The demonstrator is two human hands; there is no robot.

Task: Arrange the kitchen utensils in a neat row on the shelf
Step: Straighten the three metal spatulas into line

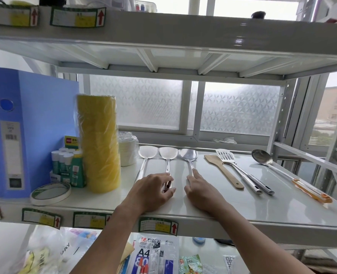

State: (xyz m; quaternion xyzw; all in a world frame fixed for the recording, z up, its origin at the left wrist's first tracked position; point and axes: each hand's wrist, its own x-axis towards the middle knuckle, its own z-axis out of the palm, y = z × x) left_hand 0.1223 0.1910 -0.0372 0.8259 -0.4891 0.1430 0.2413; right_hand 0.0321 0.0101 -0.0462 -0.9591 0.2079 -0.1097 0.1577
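Three steel spatulas lie side by side on the white shelf (pixel 282 206), blades toward the window: a left one (pixel 147 153), a middle one (pixel 168 154) and a right one (pixel 187 155). My left hand (pixel 153 191) curls over the middle spatula's handle, fingers around its end. The right spatula's handle lies under my right hand (pixel 200 189), whose index finger stretches along it. Further right lie a wooden spatula (pixel 221 169), a slotted steel turner (pixel 226 156) and a ladle (pixel 262 157) with an orange handle end, all angled.
On the shelf's left stand a blue file folder (pixel 31 123), glue sticks (pixel 65 161), a tall yellow tape stack (pixel 98 143), white tape rolls (pixel 127 151) and a flat tape ring (pixel 50 193). An upper shelf (pixel 163 32) hangs overhead. Packets fill the shelf below.
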